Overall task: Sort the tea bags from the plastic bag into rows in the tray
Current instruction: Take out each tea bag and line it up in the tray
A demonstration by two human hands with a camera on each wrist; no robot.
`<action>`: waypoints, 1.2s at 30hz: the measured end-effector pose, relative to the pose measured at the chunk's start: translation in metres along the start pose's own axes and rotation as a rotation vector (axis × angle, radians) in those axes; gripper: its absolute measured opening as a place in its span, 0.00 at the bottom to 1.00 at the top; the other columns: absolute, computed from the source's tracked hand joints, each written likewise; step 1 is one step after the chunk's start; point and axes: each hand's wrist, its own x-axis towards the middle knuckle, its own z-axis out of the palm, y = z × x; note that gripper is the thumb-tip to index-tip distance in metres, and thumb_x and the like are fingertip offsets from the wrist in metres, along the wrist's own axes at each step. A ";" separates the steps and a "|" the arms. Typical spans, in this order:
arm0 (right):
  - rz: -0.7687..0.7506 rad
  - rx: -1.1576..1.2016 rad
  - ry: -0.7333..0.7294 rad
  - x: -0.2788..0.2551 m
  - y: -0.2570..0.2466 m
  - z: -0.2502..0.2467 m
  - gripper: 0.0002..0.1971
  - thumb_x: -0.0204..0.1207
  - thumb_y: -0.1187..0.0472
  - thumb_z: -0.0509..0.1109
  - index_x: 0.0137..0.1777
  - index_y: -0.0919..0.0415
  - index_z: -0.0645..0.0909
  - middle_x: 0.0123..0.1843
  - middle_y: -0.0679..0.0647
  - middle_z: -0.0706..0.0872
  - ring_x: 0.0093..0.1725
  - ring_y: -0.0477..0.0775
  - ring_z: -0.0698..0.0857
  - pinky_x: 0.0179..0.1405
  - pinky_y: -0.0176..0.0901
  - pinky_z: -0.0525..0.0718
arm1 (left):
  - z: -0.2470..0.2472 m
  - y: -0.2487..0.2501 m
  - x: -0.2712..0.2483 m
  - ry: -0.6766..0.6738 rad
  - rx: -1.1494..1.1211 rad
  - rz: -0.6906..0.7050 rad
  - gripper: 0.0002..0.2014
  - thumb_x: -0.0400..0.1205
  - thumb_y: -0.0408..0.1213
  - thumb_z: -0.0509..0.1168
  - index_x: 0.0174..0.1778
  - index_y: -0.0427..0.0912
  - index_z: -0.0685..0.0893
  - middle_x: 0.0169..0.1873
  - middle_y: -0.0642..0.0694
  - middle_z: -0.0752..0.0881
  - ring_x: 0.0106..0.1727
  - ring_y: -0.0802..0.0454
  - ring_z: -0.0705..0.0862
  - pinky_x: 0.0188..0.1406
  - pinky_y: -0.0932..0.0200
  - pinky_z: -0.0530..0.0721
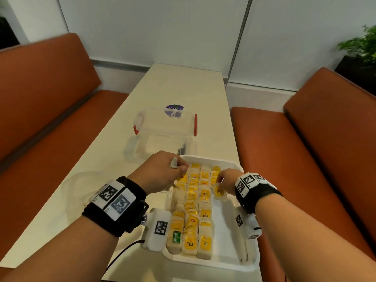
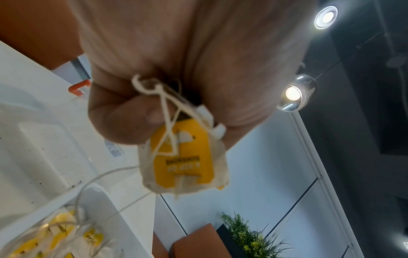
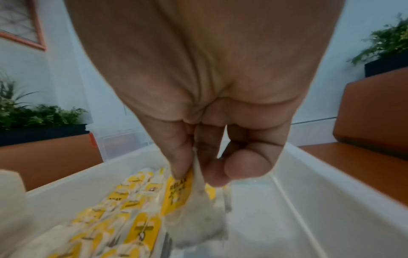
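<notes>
A white tray (image 1: 227, 255) lies at the near end of the table and holds rows of tea bags (image 1: 203, 202) with yellow tags. My left hand (image 1: 162, 171) hovers over the tray's far left corner. It grips a tea bag (image 2: 183, 160) with a yellow tag and tangled string; its white corner (image 1: 174, 162) sticks out of my fist. My right hand (image 1: 225, 180) is over the tray's right side and pinches another tea bag (image 1: 219, 192) by its top, so it hangs down (image 3: 194, 218) beside the rows. The tray's right strip (image 3: 298, 200) is bare.
A clear plastic box (image 1: 164, 127) with red clips stands beyond the tray, mid-table. A crumpled clear plastic bag (image 1: 81, 182) lies left of the tray under my left wrist. Orange benches (image 1: 305, 159) flank the table. A plant (image 1: 362, 43) stands at far right.
</notes>
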 end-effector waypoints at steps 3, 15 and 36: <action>0.044 0.038 -0.043 0.013 -0.002 0.007 0.11 0.81 0.64 0.64 0.60 0.58 0.81 0.50 0.55 0.84 0.51 0.55 0.84 0.52 0.43 0.84 | -0.003 -0.004 0.001 0.011 -0.019 -0.012 0.07 0.83 0.40 0.66 0.49 0.48 0.89 0.40 0.56 0.88 0.39 0.64 0.85 0.26 0.76 0.74; 0.102 0.023 -0.004 0.047 0.002 0.021 0.04 0.81 0.59 0.66 0.53 0.58 0.78 0.53 0.57 0.85 0.48 0.54 0.81 0.42 0.41 0.82 | -0.004 -0.007 0.003 -0.002 -0.043 -0.023 0.06 0.83 0.41 0.66 0.48 0.49 0.88 0.38 0.56 0.88 0.35 0.66 0.84 0.24 0.77 0.75; -0.441 0.478 0.223 -0.037 -0.055 0.010 0.05 0.74 0.51 0.75 0.47 0.49 0.87 0.40 0.45 0.84 0.39 0.44 0.81 0.41 0.40 0.77 | -0.026 0.038 0.001 0.115 -0.297 0.092 0.04 0.81 0.37 0.69 0.45 0.41 0.88 0.33 0.49 0.85 0.31 0.57 0.79 0.26 0.65 0.78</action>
